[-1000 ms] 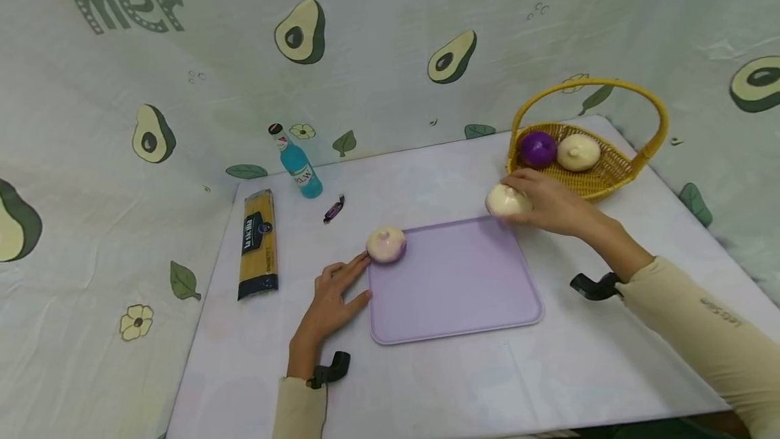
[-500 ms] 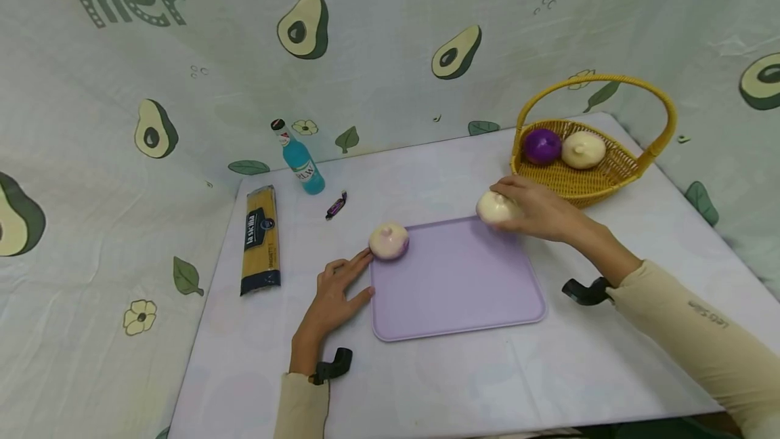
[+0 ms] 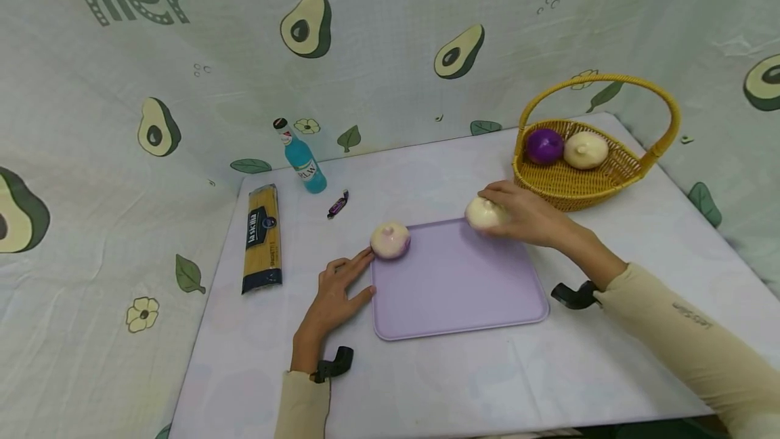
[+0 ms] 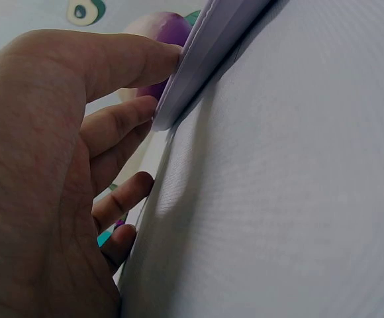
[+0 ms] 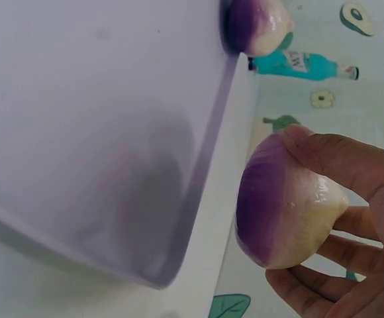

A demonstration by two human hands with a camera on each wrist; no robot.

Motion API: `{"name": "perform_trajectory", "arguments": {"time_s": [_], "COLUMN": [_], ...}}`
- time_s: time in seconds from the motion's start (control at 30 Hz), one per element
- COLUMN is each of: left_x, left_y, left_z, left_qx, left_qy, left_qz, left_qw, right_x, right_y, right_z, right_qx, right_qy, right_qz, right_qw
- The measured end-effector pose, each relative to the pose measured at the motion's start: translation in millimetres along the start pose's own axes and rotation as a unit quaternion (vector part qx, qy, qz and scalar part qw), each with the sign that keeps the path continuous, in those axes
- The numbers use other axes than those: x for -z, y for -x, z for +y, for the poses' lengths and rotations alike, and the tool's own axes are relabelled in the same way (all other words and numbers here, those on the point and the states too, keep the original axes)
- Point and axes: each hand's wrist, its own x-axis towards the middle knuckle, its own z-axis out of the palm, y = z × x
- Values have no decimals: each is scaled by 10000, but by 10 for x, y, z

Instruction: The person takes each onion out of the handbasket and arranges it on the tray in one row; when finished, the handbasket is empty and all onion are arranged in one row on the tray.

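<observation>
**Onion held over the tray's far right corner**

The right hand (image 3: 524,219) curls its grip round a smooth, round onion (image 3: 481,213), cream on one half and purple on the other in the right wrist view, held just above the far right corner of the tray (image 3: 457,290). The tray is flat lilac plastic with rounded corners and a low raised rim, lying at the middle of the bench (image 3: 426,385), which wears a pale cloth.

A second onion (image 3: 391,240) sits in the tray's far left corner. The left hand (image 3: 335,293) lies flat on the bench, fingers straight, grip loose, thumb touching the tray's left edge.

At the far right corner of the bench stands a woven yellow basket (image 3: 573,188) with a hoop handle; in it lie a purple onion (image 3: 544,145) and a cream onion (image 3: 586,150), side by side.
</observation>
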Motion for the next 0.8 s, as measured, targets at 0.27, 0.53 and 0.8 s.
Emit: {"name": "perform_trajectory", "arguments": {"time_s": [0.27, 0.53, 0.8], "left_x": [7, 14, 9], "left_y": [3, -8, -12], "left_z": [6, 12, -1], "left_qx": [-8, 24, 83], "left_qy": [10, -44, -37], "left_qz": [-27, -70, -74], "left_qw": [10000, 10000, 9999], "right_x": [-92, -191, -300], "right_y": [-61, -122, -200], "right_z": [-74, -132, -185], "right_qx": [184, 222, 357], "right_qy": [-75, -180, -294], "right_qz": [-9, -133, -186], "right_qw": [9998, 9995, 9988]}}
